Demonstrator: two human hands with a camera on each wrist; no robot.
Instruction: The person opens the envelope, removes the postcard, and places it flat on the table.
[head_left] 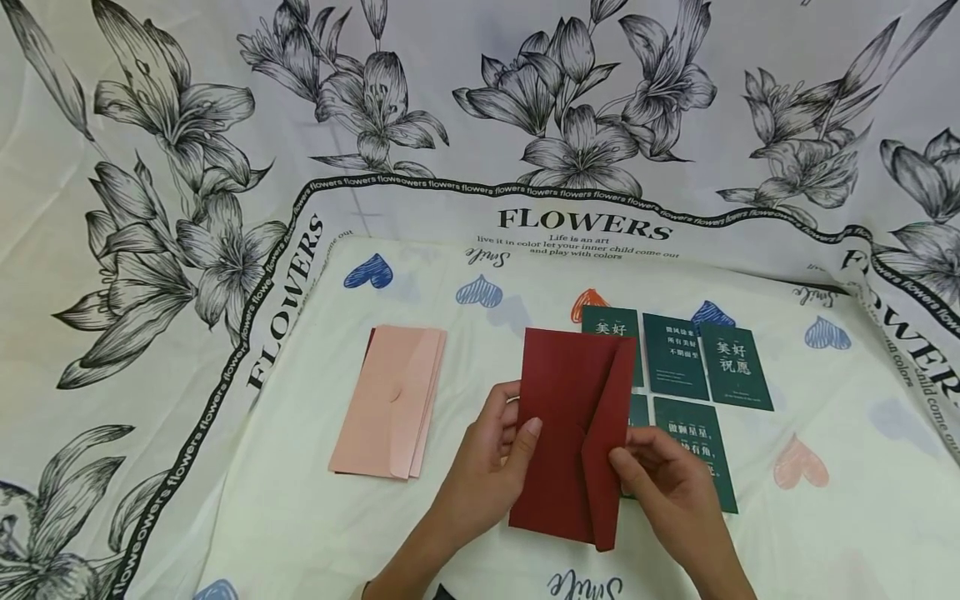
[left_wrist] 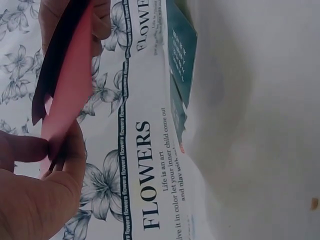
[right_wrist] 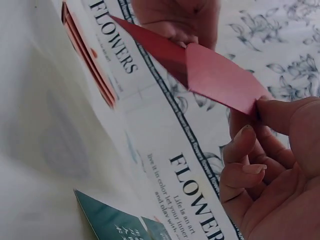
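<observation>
A dark red envelope [head_left: 558, 417] is held upright above the cloth, its long flap on the right side standing partly lifted. My left hand [head_left: 491, 462] grips its left edge, thumb across the front and fingers behind. At the flap's edge, my right hand [head_left: 667, 479] pinches the paper between thumb and index finger. In the right wrist view the flap [right_wrist: 225, 80] angles away from the envelope body, and the other right fingers curl loosely below. The left wrist view catches the envelope [left_wrist: 75, 80] nearly edge-on between both hands.
To the left lies a stack of pink envelopes [head_left: 390, 400], with a dark red edge showing underneath. Several dark green cards [head_left: 735, 367] with white writing lie in two rows at the right, partly covered by the envelope and right hand. A flower-printed cloth [head_left: 420, 208] surrounds the area.
</observation>
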